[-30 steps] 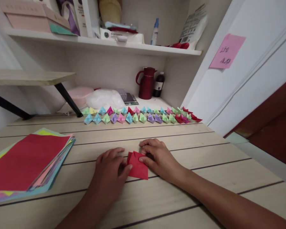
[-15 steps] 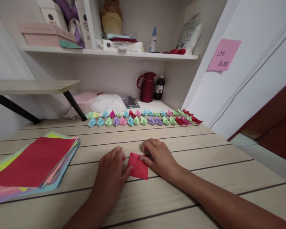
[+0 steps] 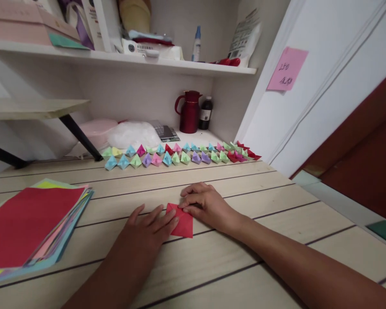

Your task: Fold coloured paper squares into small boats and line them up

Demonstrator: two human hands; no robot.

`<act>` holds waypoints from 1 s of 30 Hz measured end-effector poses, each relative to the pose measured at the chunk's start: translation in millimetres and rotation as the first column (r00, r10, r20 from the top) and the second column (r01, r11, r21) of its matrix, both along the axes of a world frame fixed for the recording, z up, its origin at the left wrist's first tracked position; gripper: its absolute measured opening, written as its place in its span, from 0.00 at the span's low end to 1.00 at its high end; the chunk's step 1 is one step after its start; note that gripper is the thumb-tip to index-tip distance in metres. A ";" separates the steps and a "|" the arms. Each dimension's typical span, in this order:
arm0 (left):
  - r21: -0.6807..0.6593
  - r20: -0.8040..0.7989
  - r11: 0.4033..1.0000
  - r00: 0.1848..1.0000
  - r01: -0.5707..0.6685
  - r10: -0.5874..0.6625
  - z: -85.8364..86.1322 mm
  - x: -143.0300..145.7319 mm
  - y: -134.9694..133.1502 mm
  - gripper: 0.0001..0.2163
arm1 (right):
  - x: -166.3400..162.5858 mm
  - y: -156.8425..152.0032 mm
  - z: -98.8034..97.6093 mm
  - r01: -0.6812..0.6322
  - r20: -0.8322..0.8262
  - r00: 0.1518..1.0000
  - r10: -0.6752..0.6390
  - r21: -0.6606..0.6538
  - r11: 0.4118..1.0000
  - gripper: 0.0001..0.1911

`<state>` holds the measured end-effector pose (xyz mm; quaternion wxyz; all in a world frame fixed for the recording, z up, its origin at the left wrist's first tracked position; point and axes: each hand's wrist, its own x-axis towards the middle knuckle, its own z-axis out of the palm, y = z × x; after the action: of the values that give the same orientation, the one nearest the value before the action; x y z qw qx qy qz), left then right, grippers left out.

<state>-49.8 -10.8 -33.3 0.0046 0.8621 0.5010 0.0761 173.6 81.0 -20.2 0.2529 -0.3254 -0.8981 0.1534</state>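
Observation:
A small folded square of red paper (image 3: 185,226) lies flat on the table between my hands. My left hand (image 3: 149,229) rests with its fingers spread, their tips lying on the paper's left side. From the right, my right hand (image 3: 206,204) has its thumb and forefinger closed together at the paper's upper edge, pinching it there. The fingertips cover part of that edge, so the fold beneath them is hidden.
Two rows of folded paper boats (image 3: 175,159) line the table's back. At the left lies a stack of coloured paper (image 3: 38,223) with a red sheet on top. Behind stand a dark red jug (image 3: 189,112) and a dark bottle (image 3: 206,113). A black-legged raised shelf (image 3: 35,108) is at left.
My left fingers have spread and moved over the paper. My right thumb and forefinger have come together at its upper edge. The whole view has shifted, with things now further left.

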 end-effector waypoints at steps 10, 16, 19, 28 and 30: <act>0.011 -0.034 0.999 0.999 -0.030 0.030 9.6 7.6 -26.8 0.29 | -5.5 -6.6 1.0 0.126 0.010 0.992 -0.126 -0.030 0.992 0.12; -0.037 0.035 0.996 0.996 -0.081 0.082 21.6 15.2 -25.0 0.23 | -5.8 -2.0 6.9 0.148 0.077 0.987 -0.141 -0.100 0.984 0.08; -0.060 0.213 0.990 0.967 -0.130 0.140 29.8 13.6 -21.5 0.15 | -7.7 -0.5 10.3 0.202 0.107 0.976 -0.188 -0.132 0.971 0.09; -0.107 0.430 0.842 0.739 -0.529 0.519 31.5 -4.7 24.9 0.17 | -10.1 -6.0 16.5 0.201 0.118 0.976 -0.186 -0.133 0.971 0.08; -0.106 0.323 0.864 0.805 -0.492 0.498 33.9 5.9 32.0 0.15 | -9.7 -6.2 16.0 0.200 0.112 0.976 -0.186 -0.130 0.971 0.08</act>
<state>-44.0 21.2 0.6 0.0780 0.6753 0.7003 0.2177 164.0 74.8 -4.2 0.1982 -0.4356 -0.8606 0.1744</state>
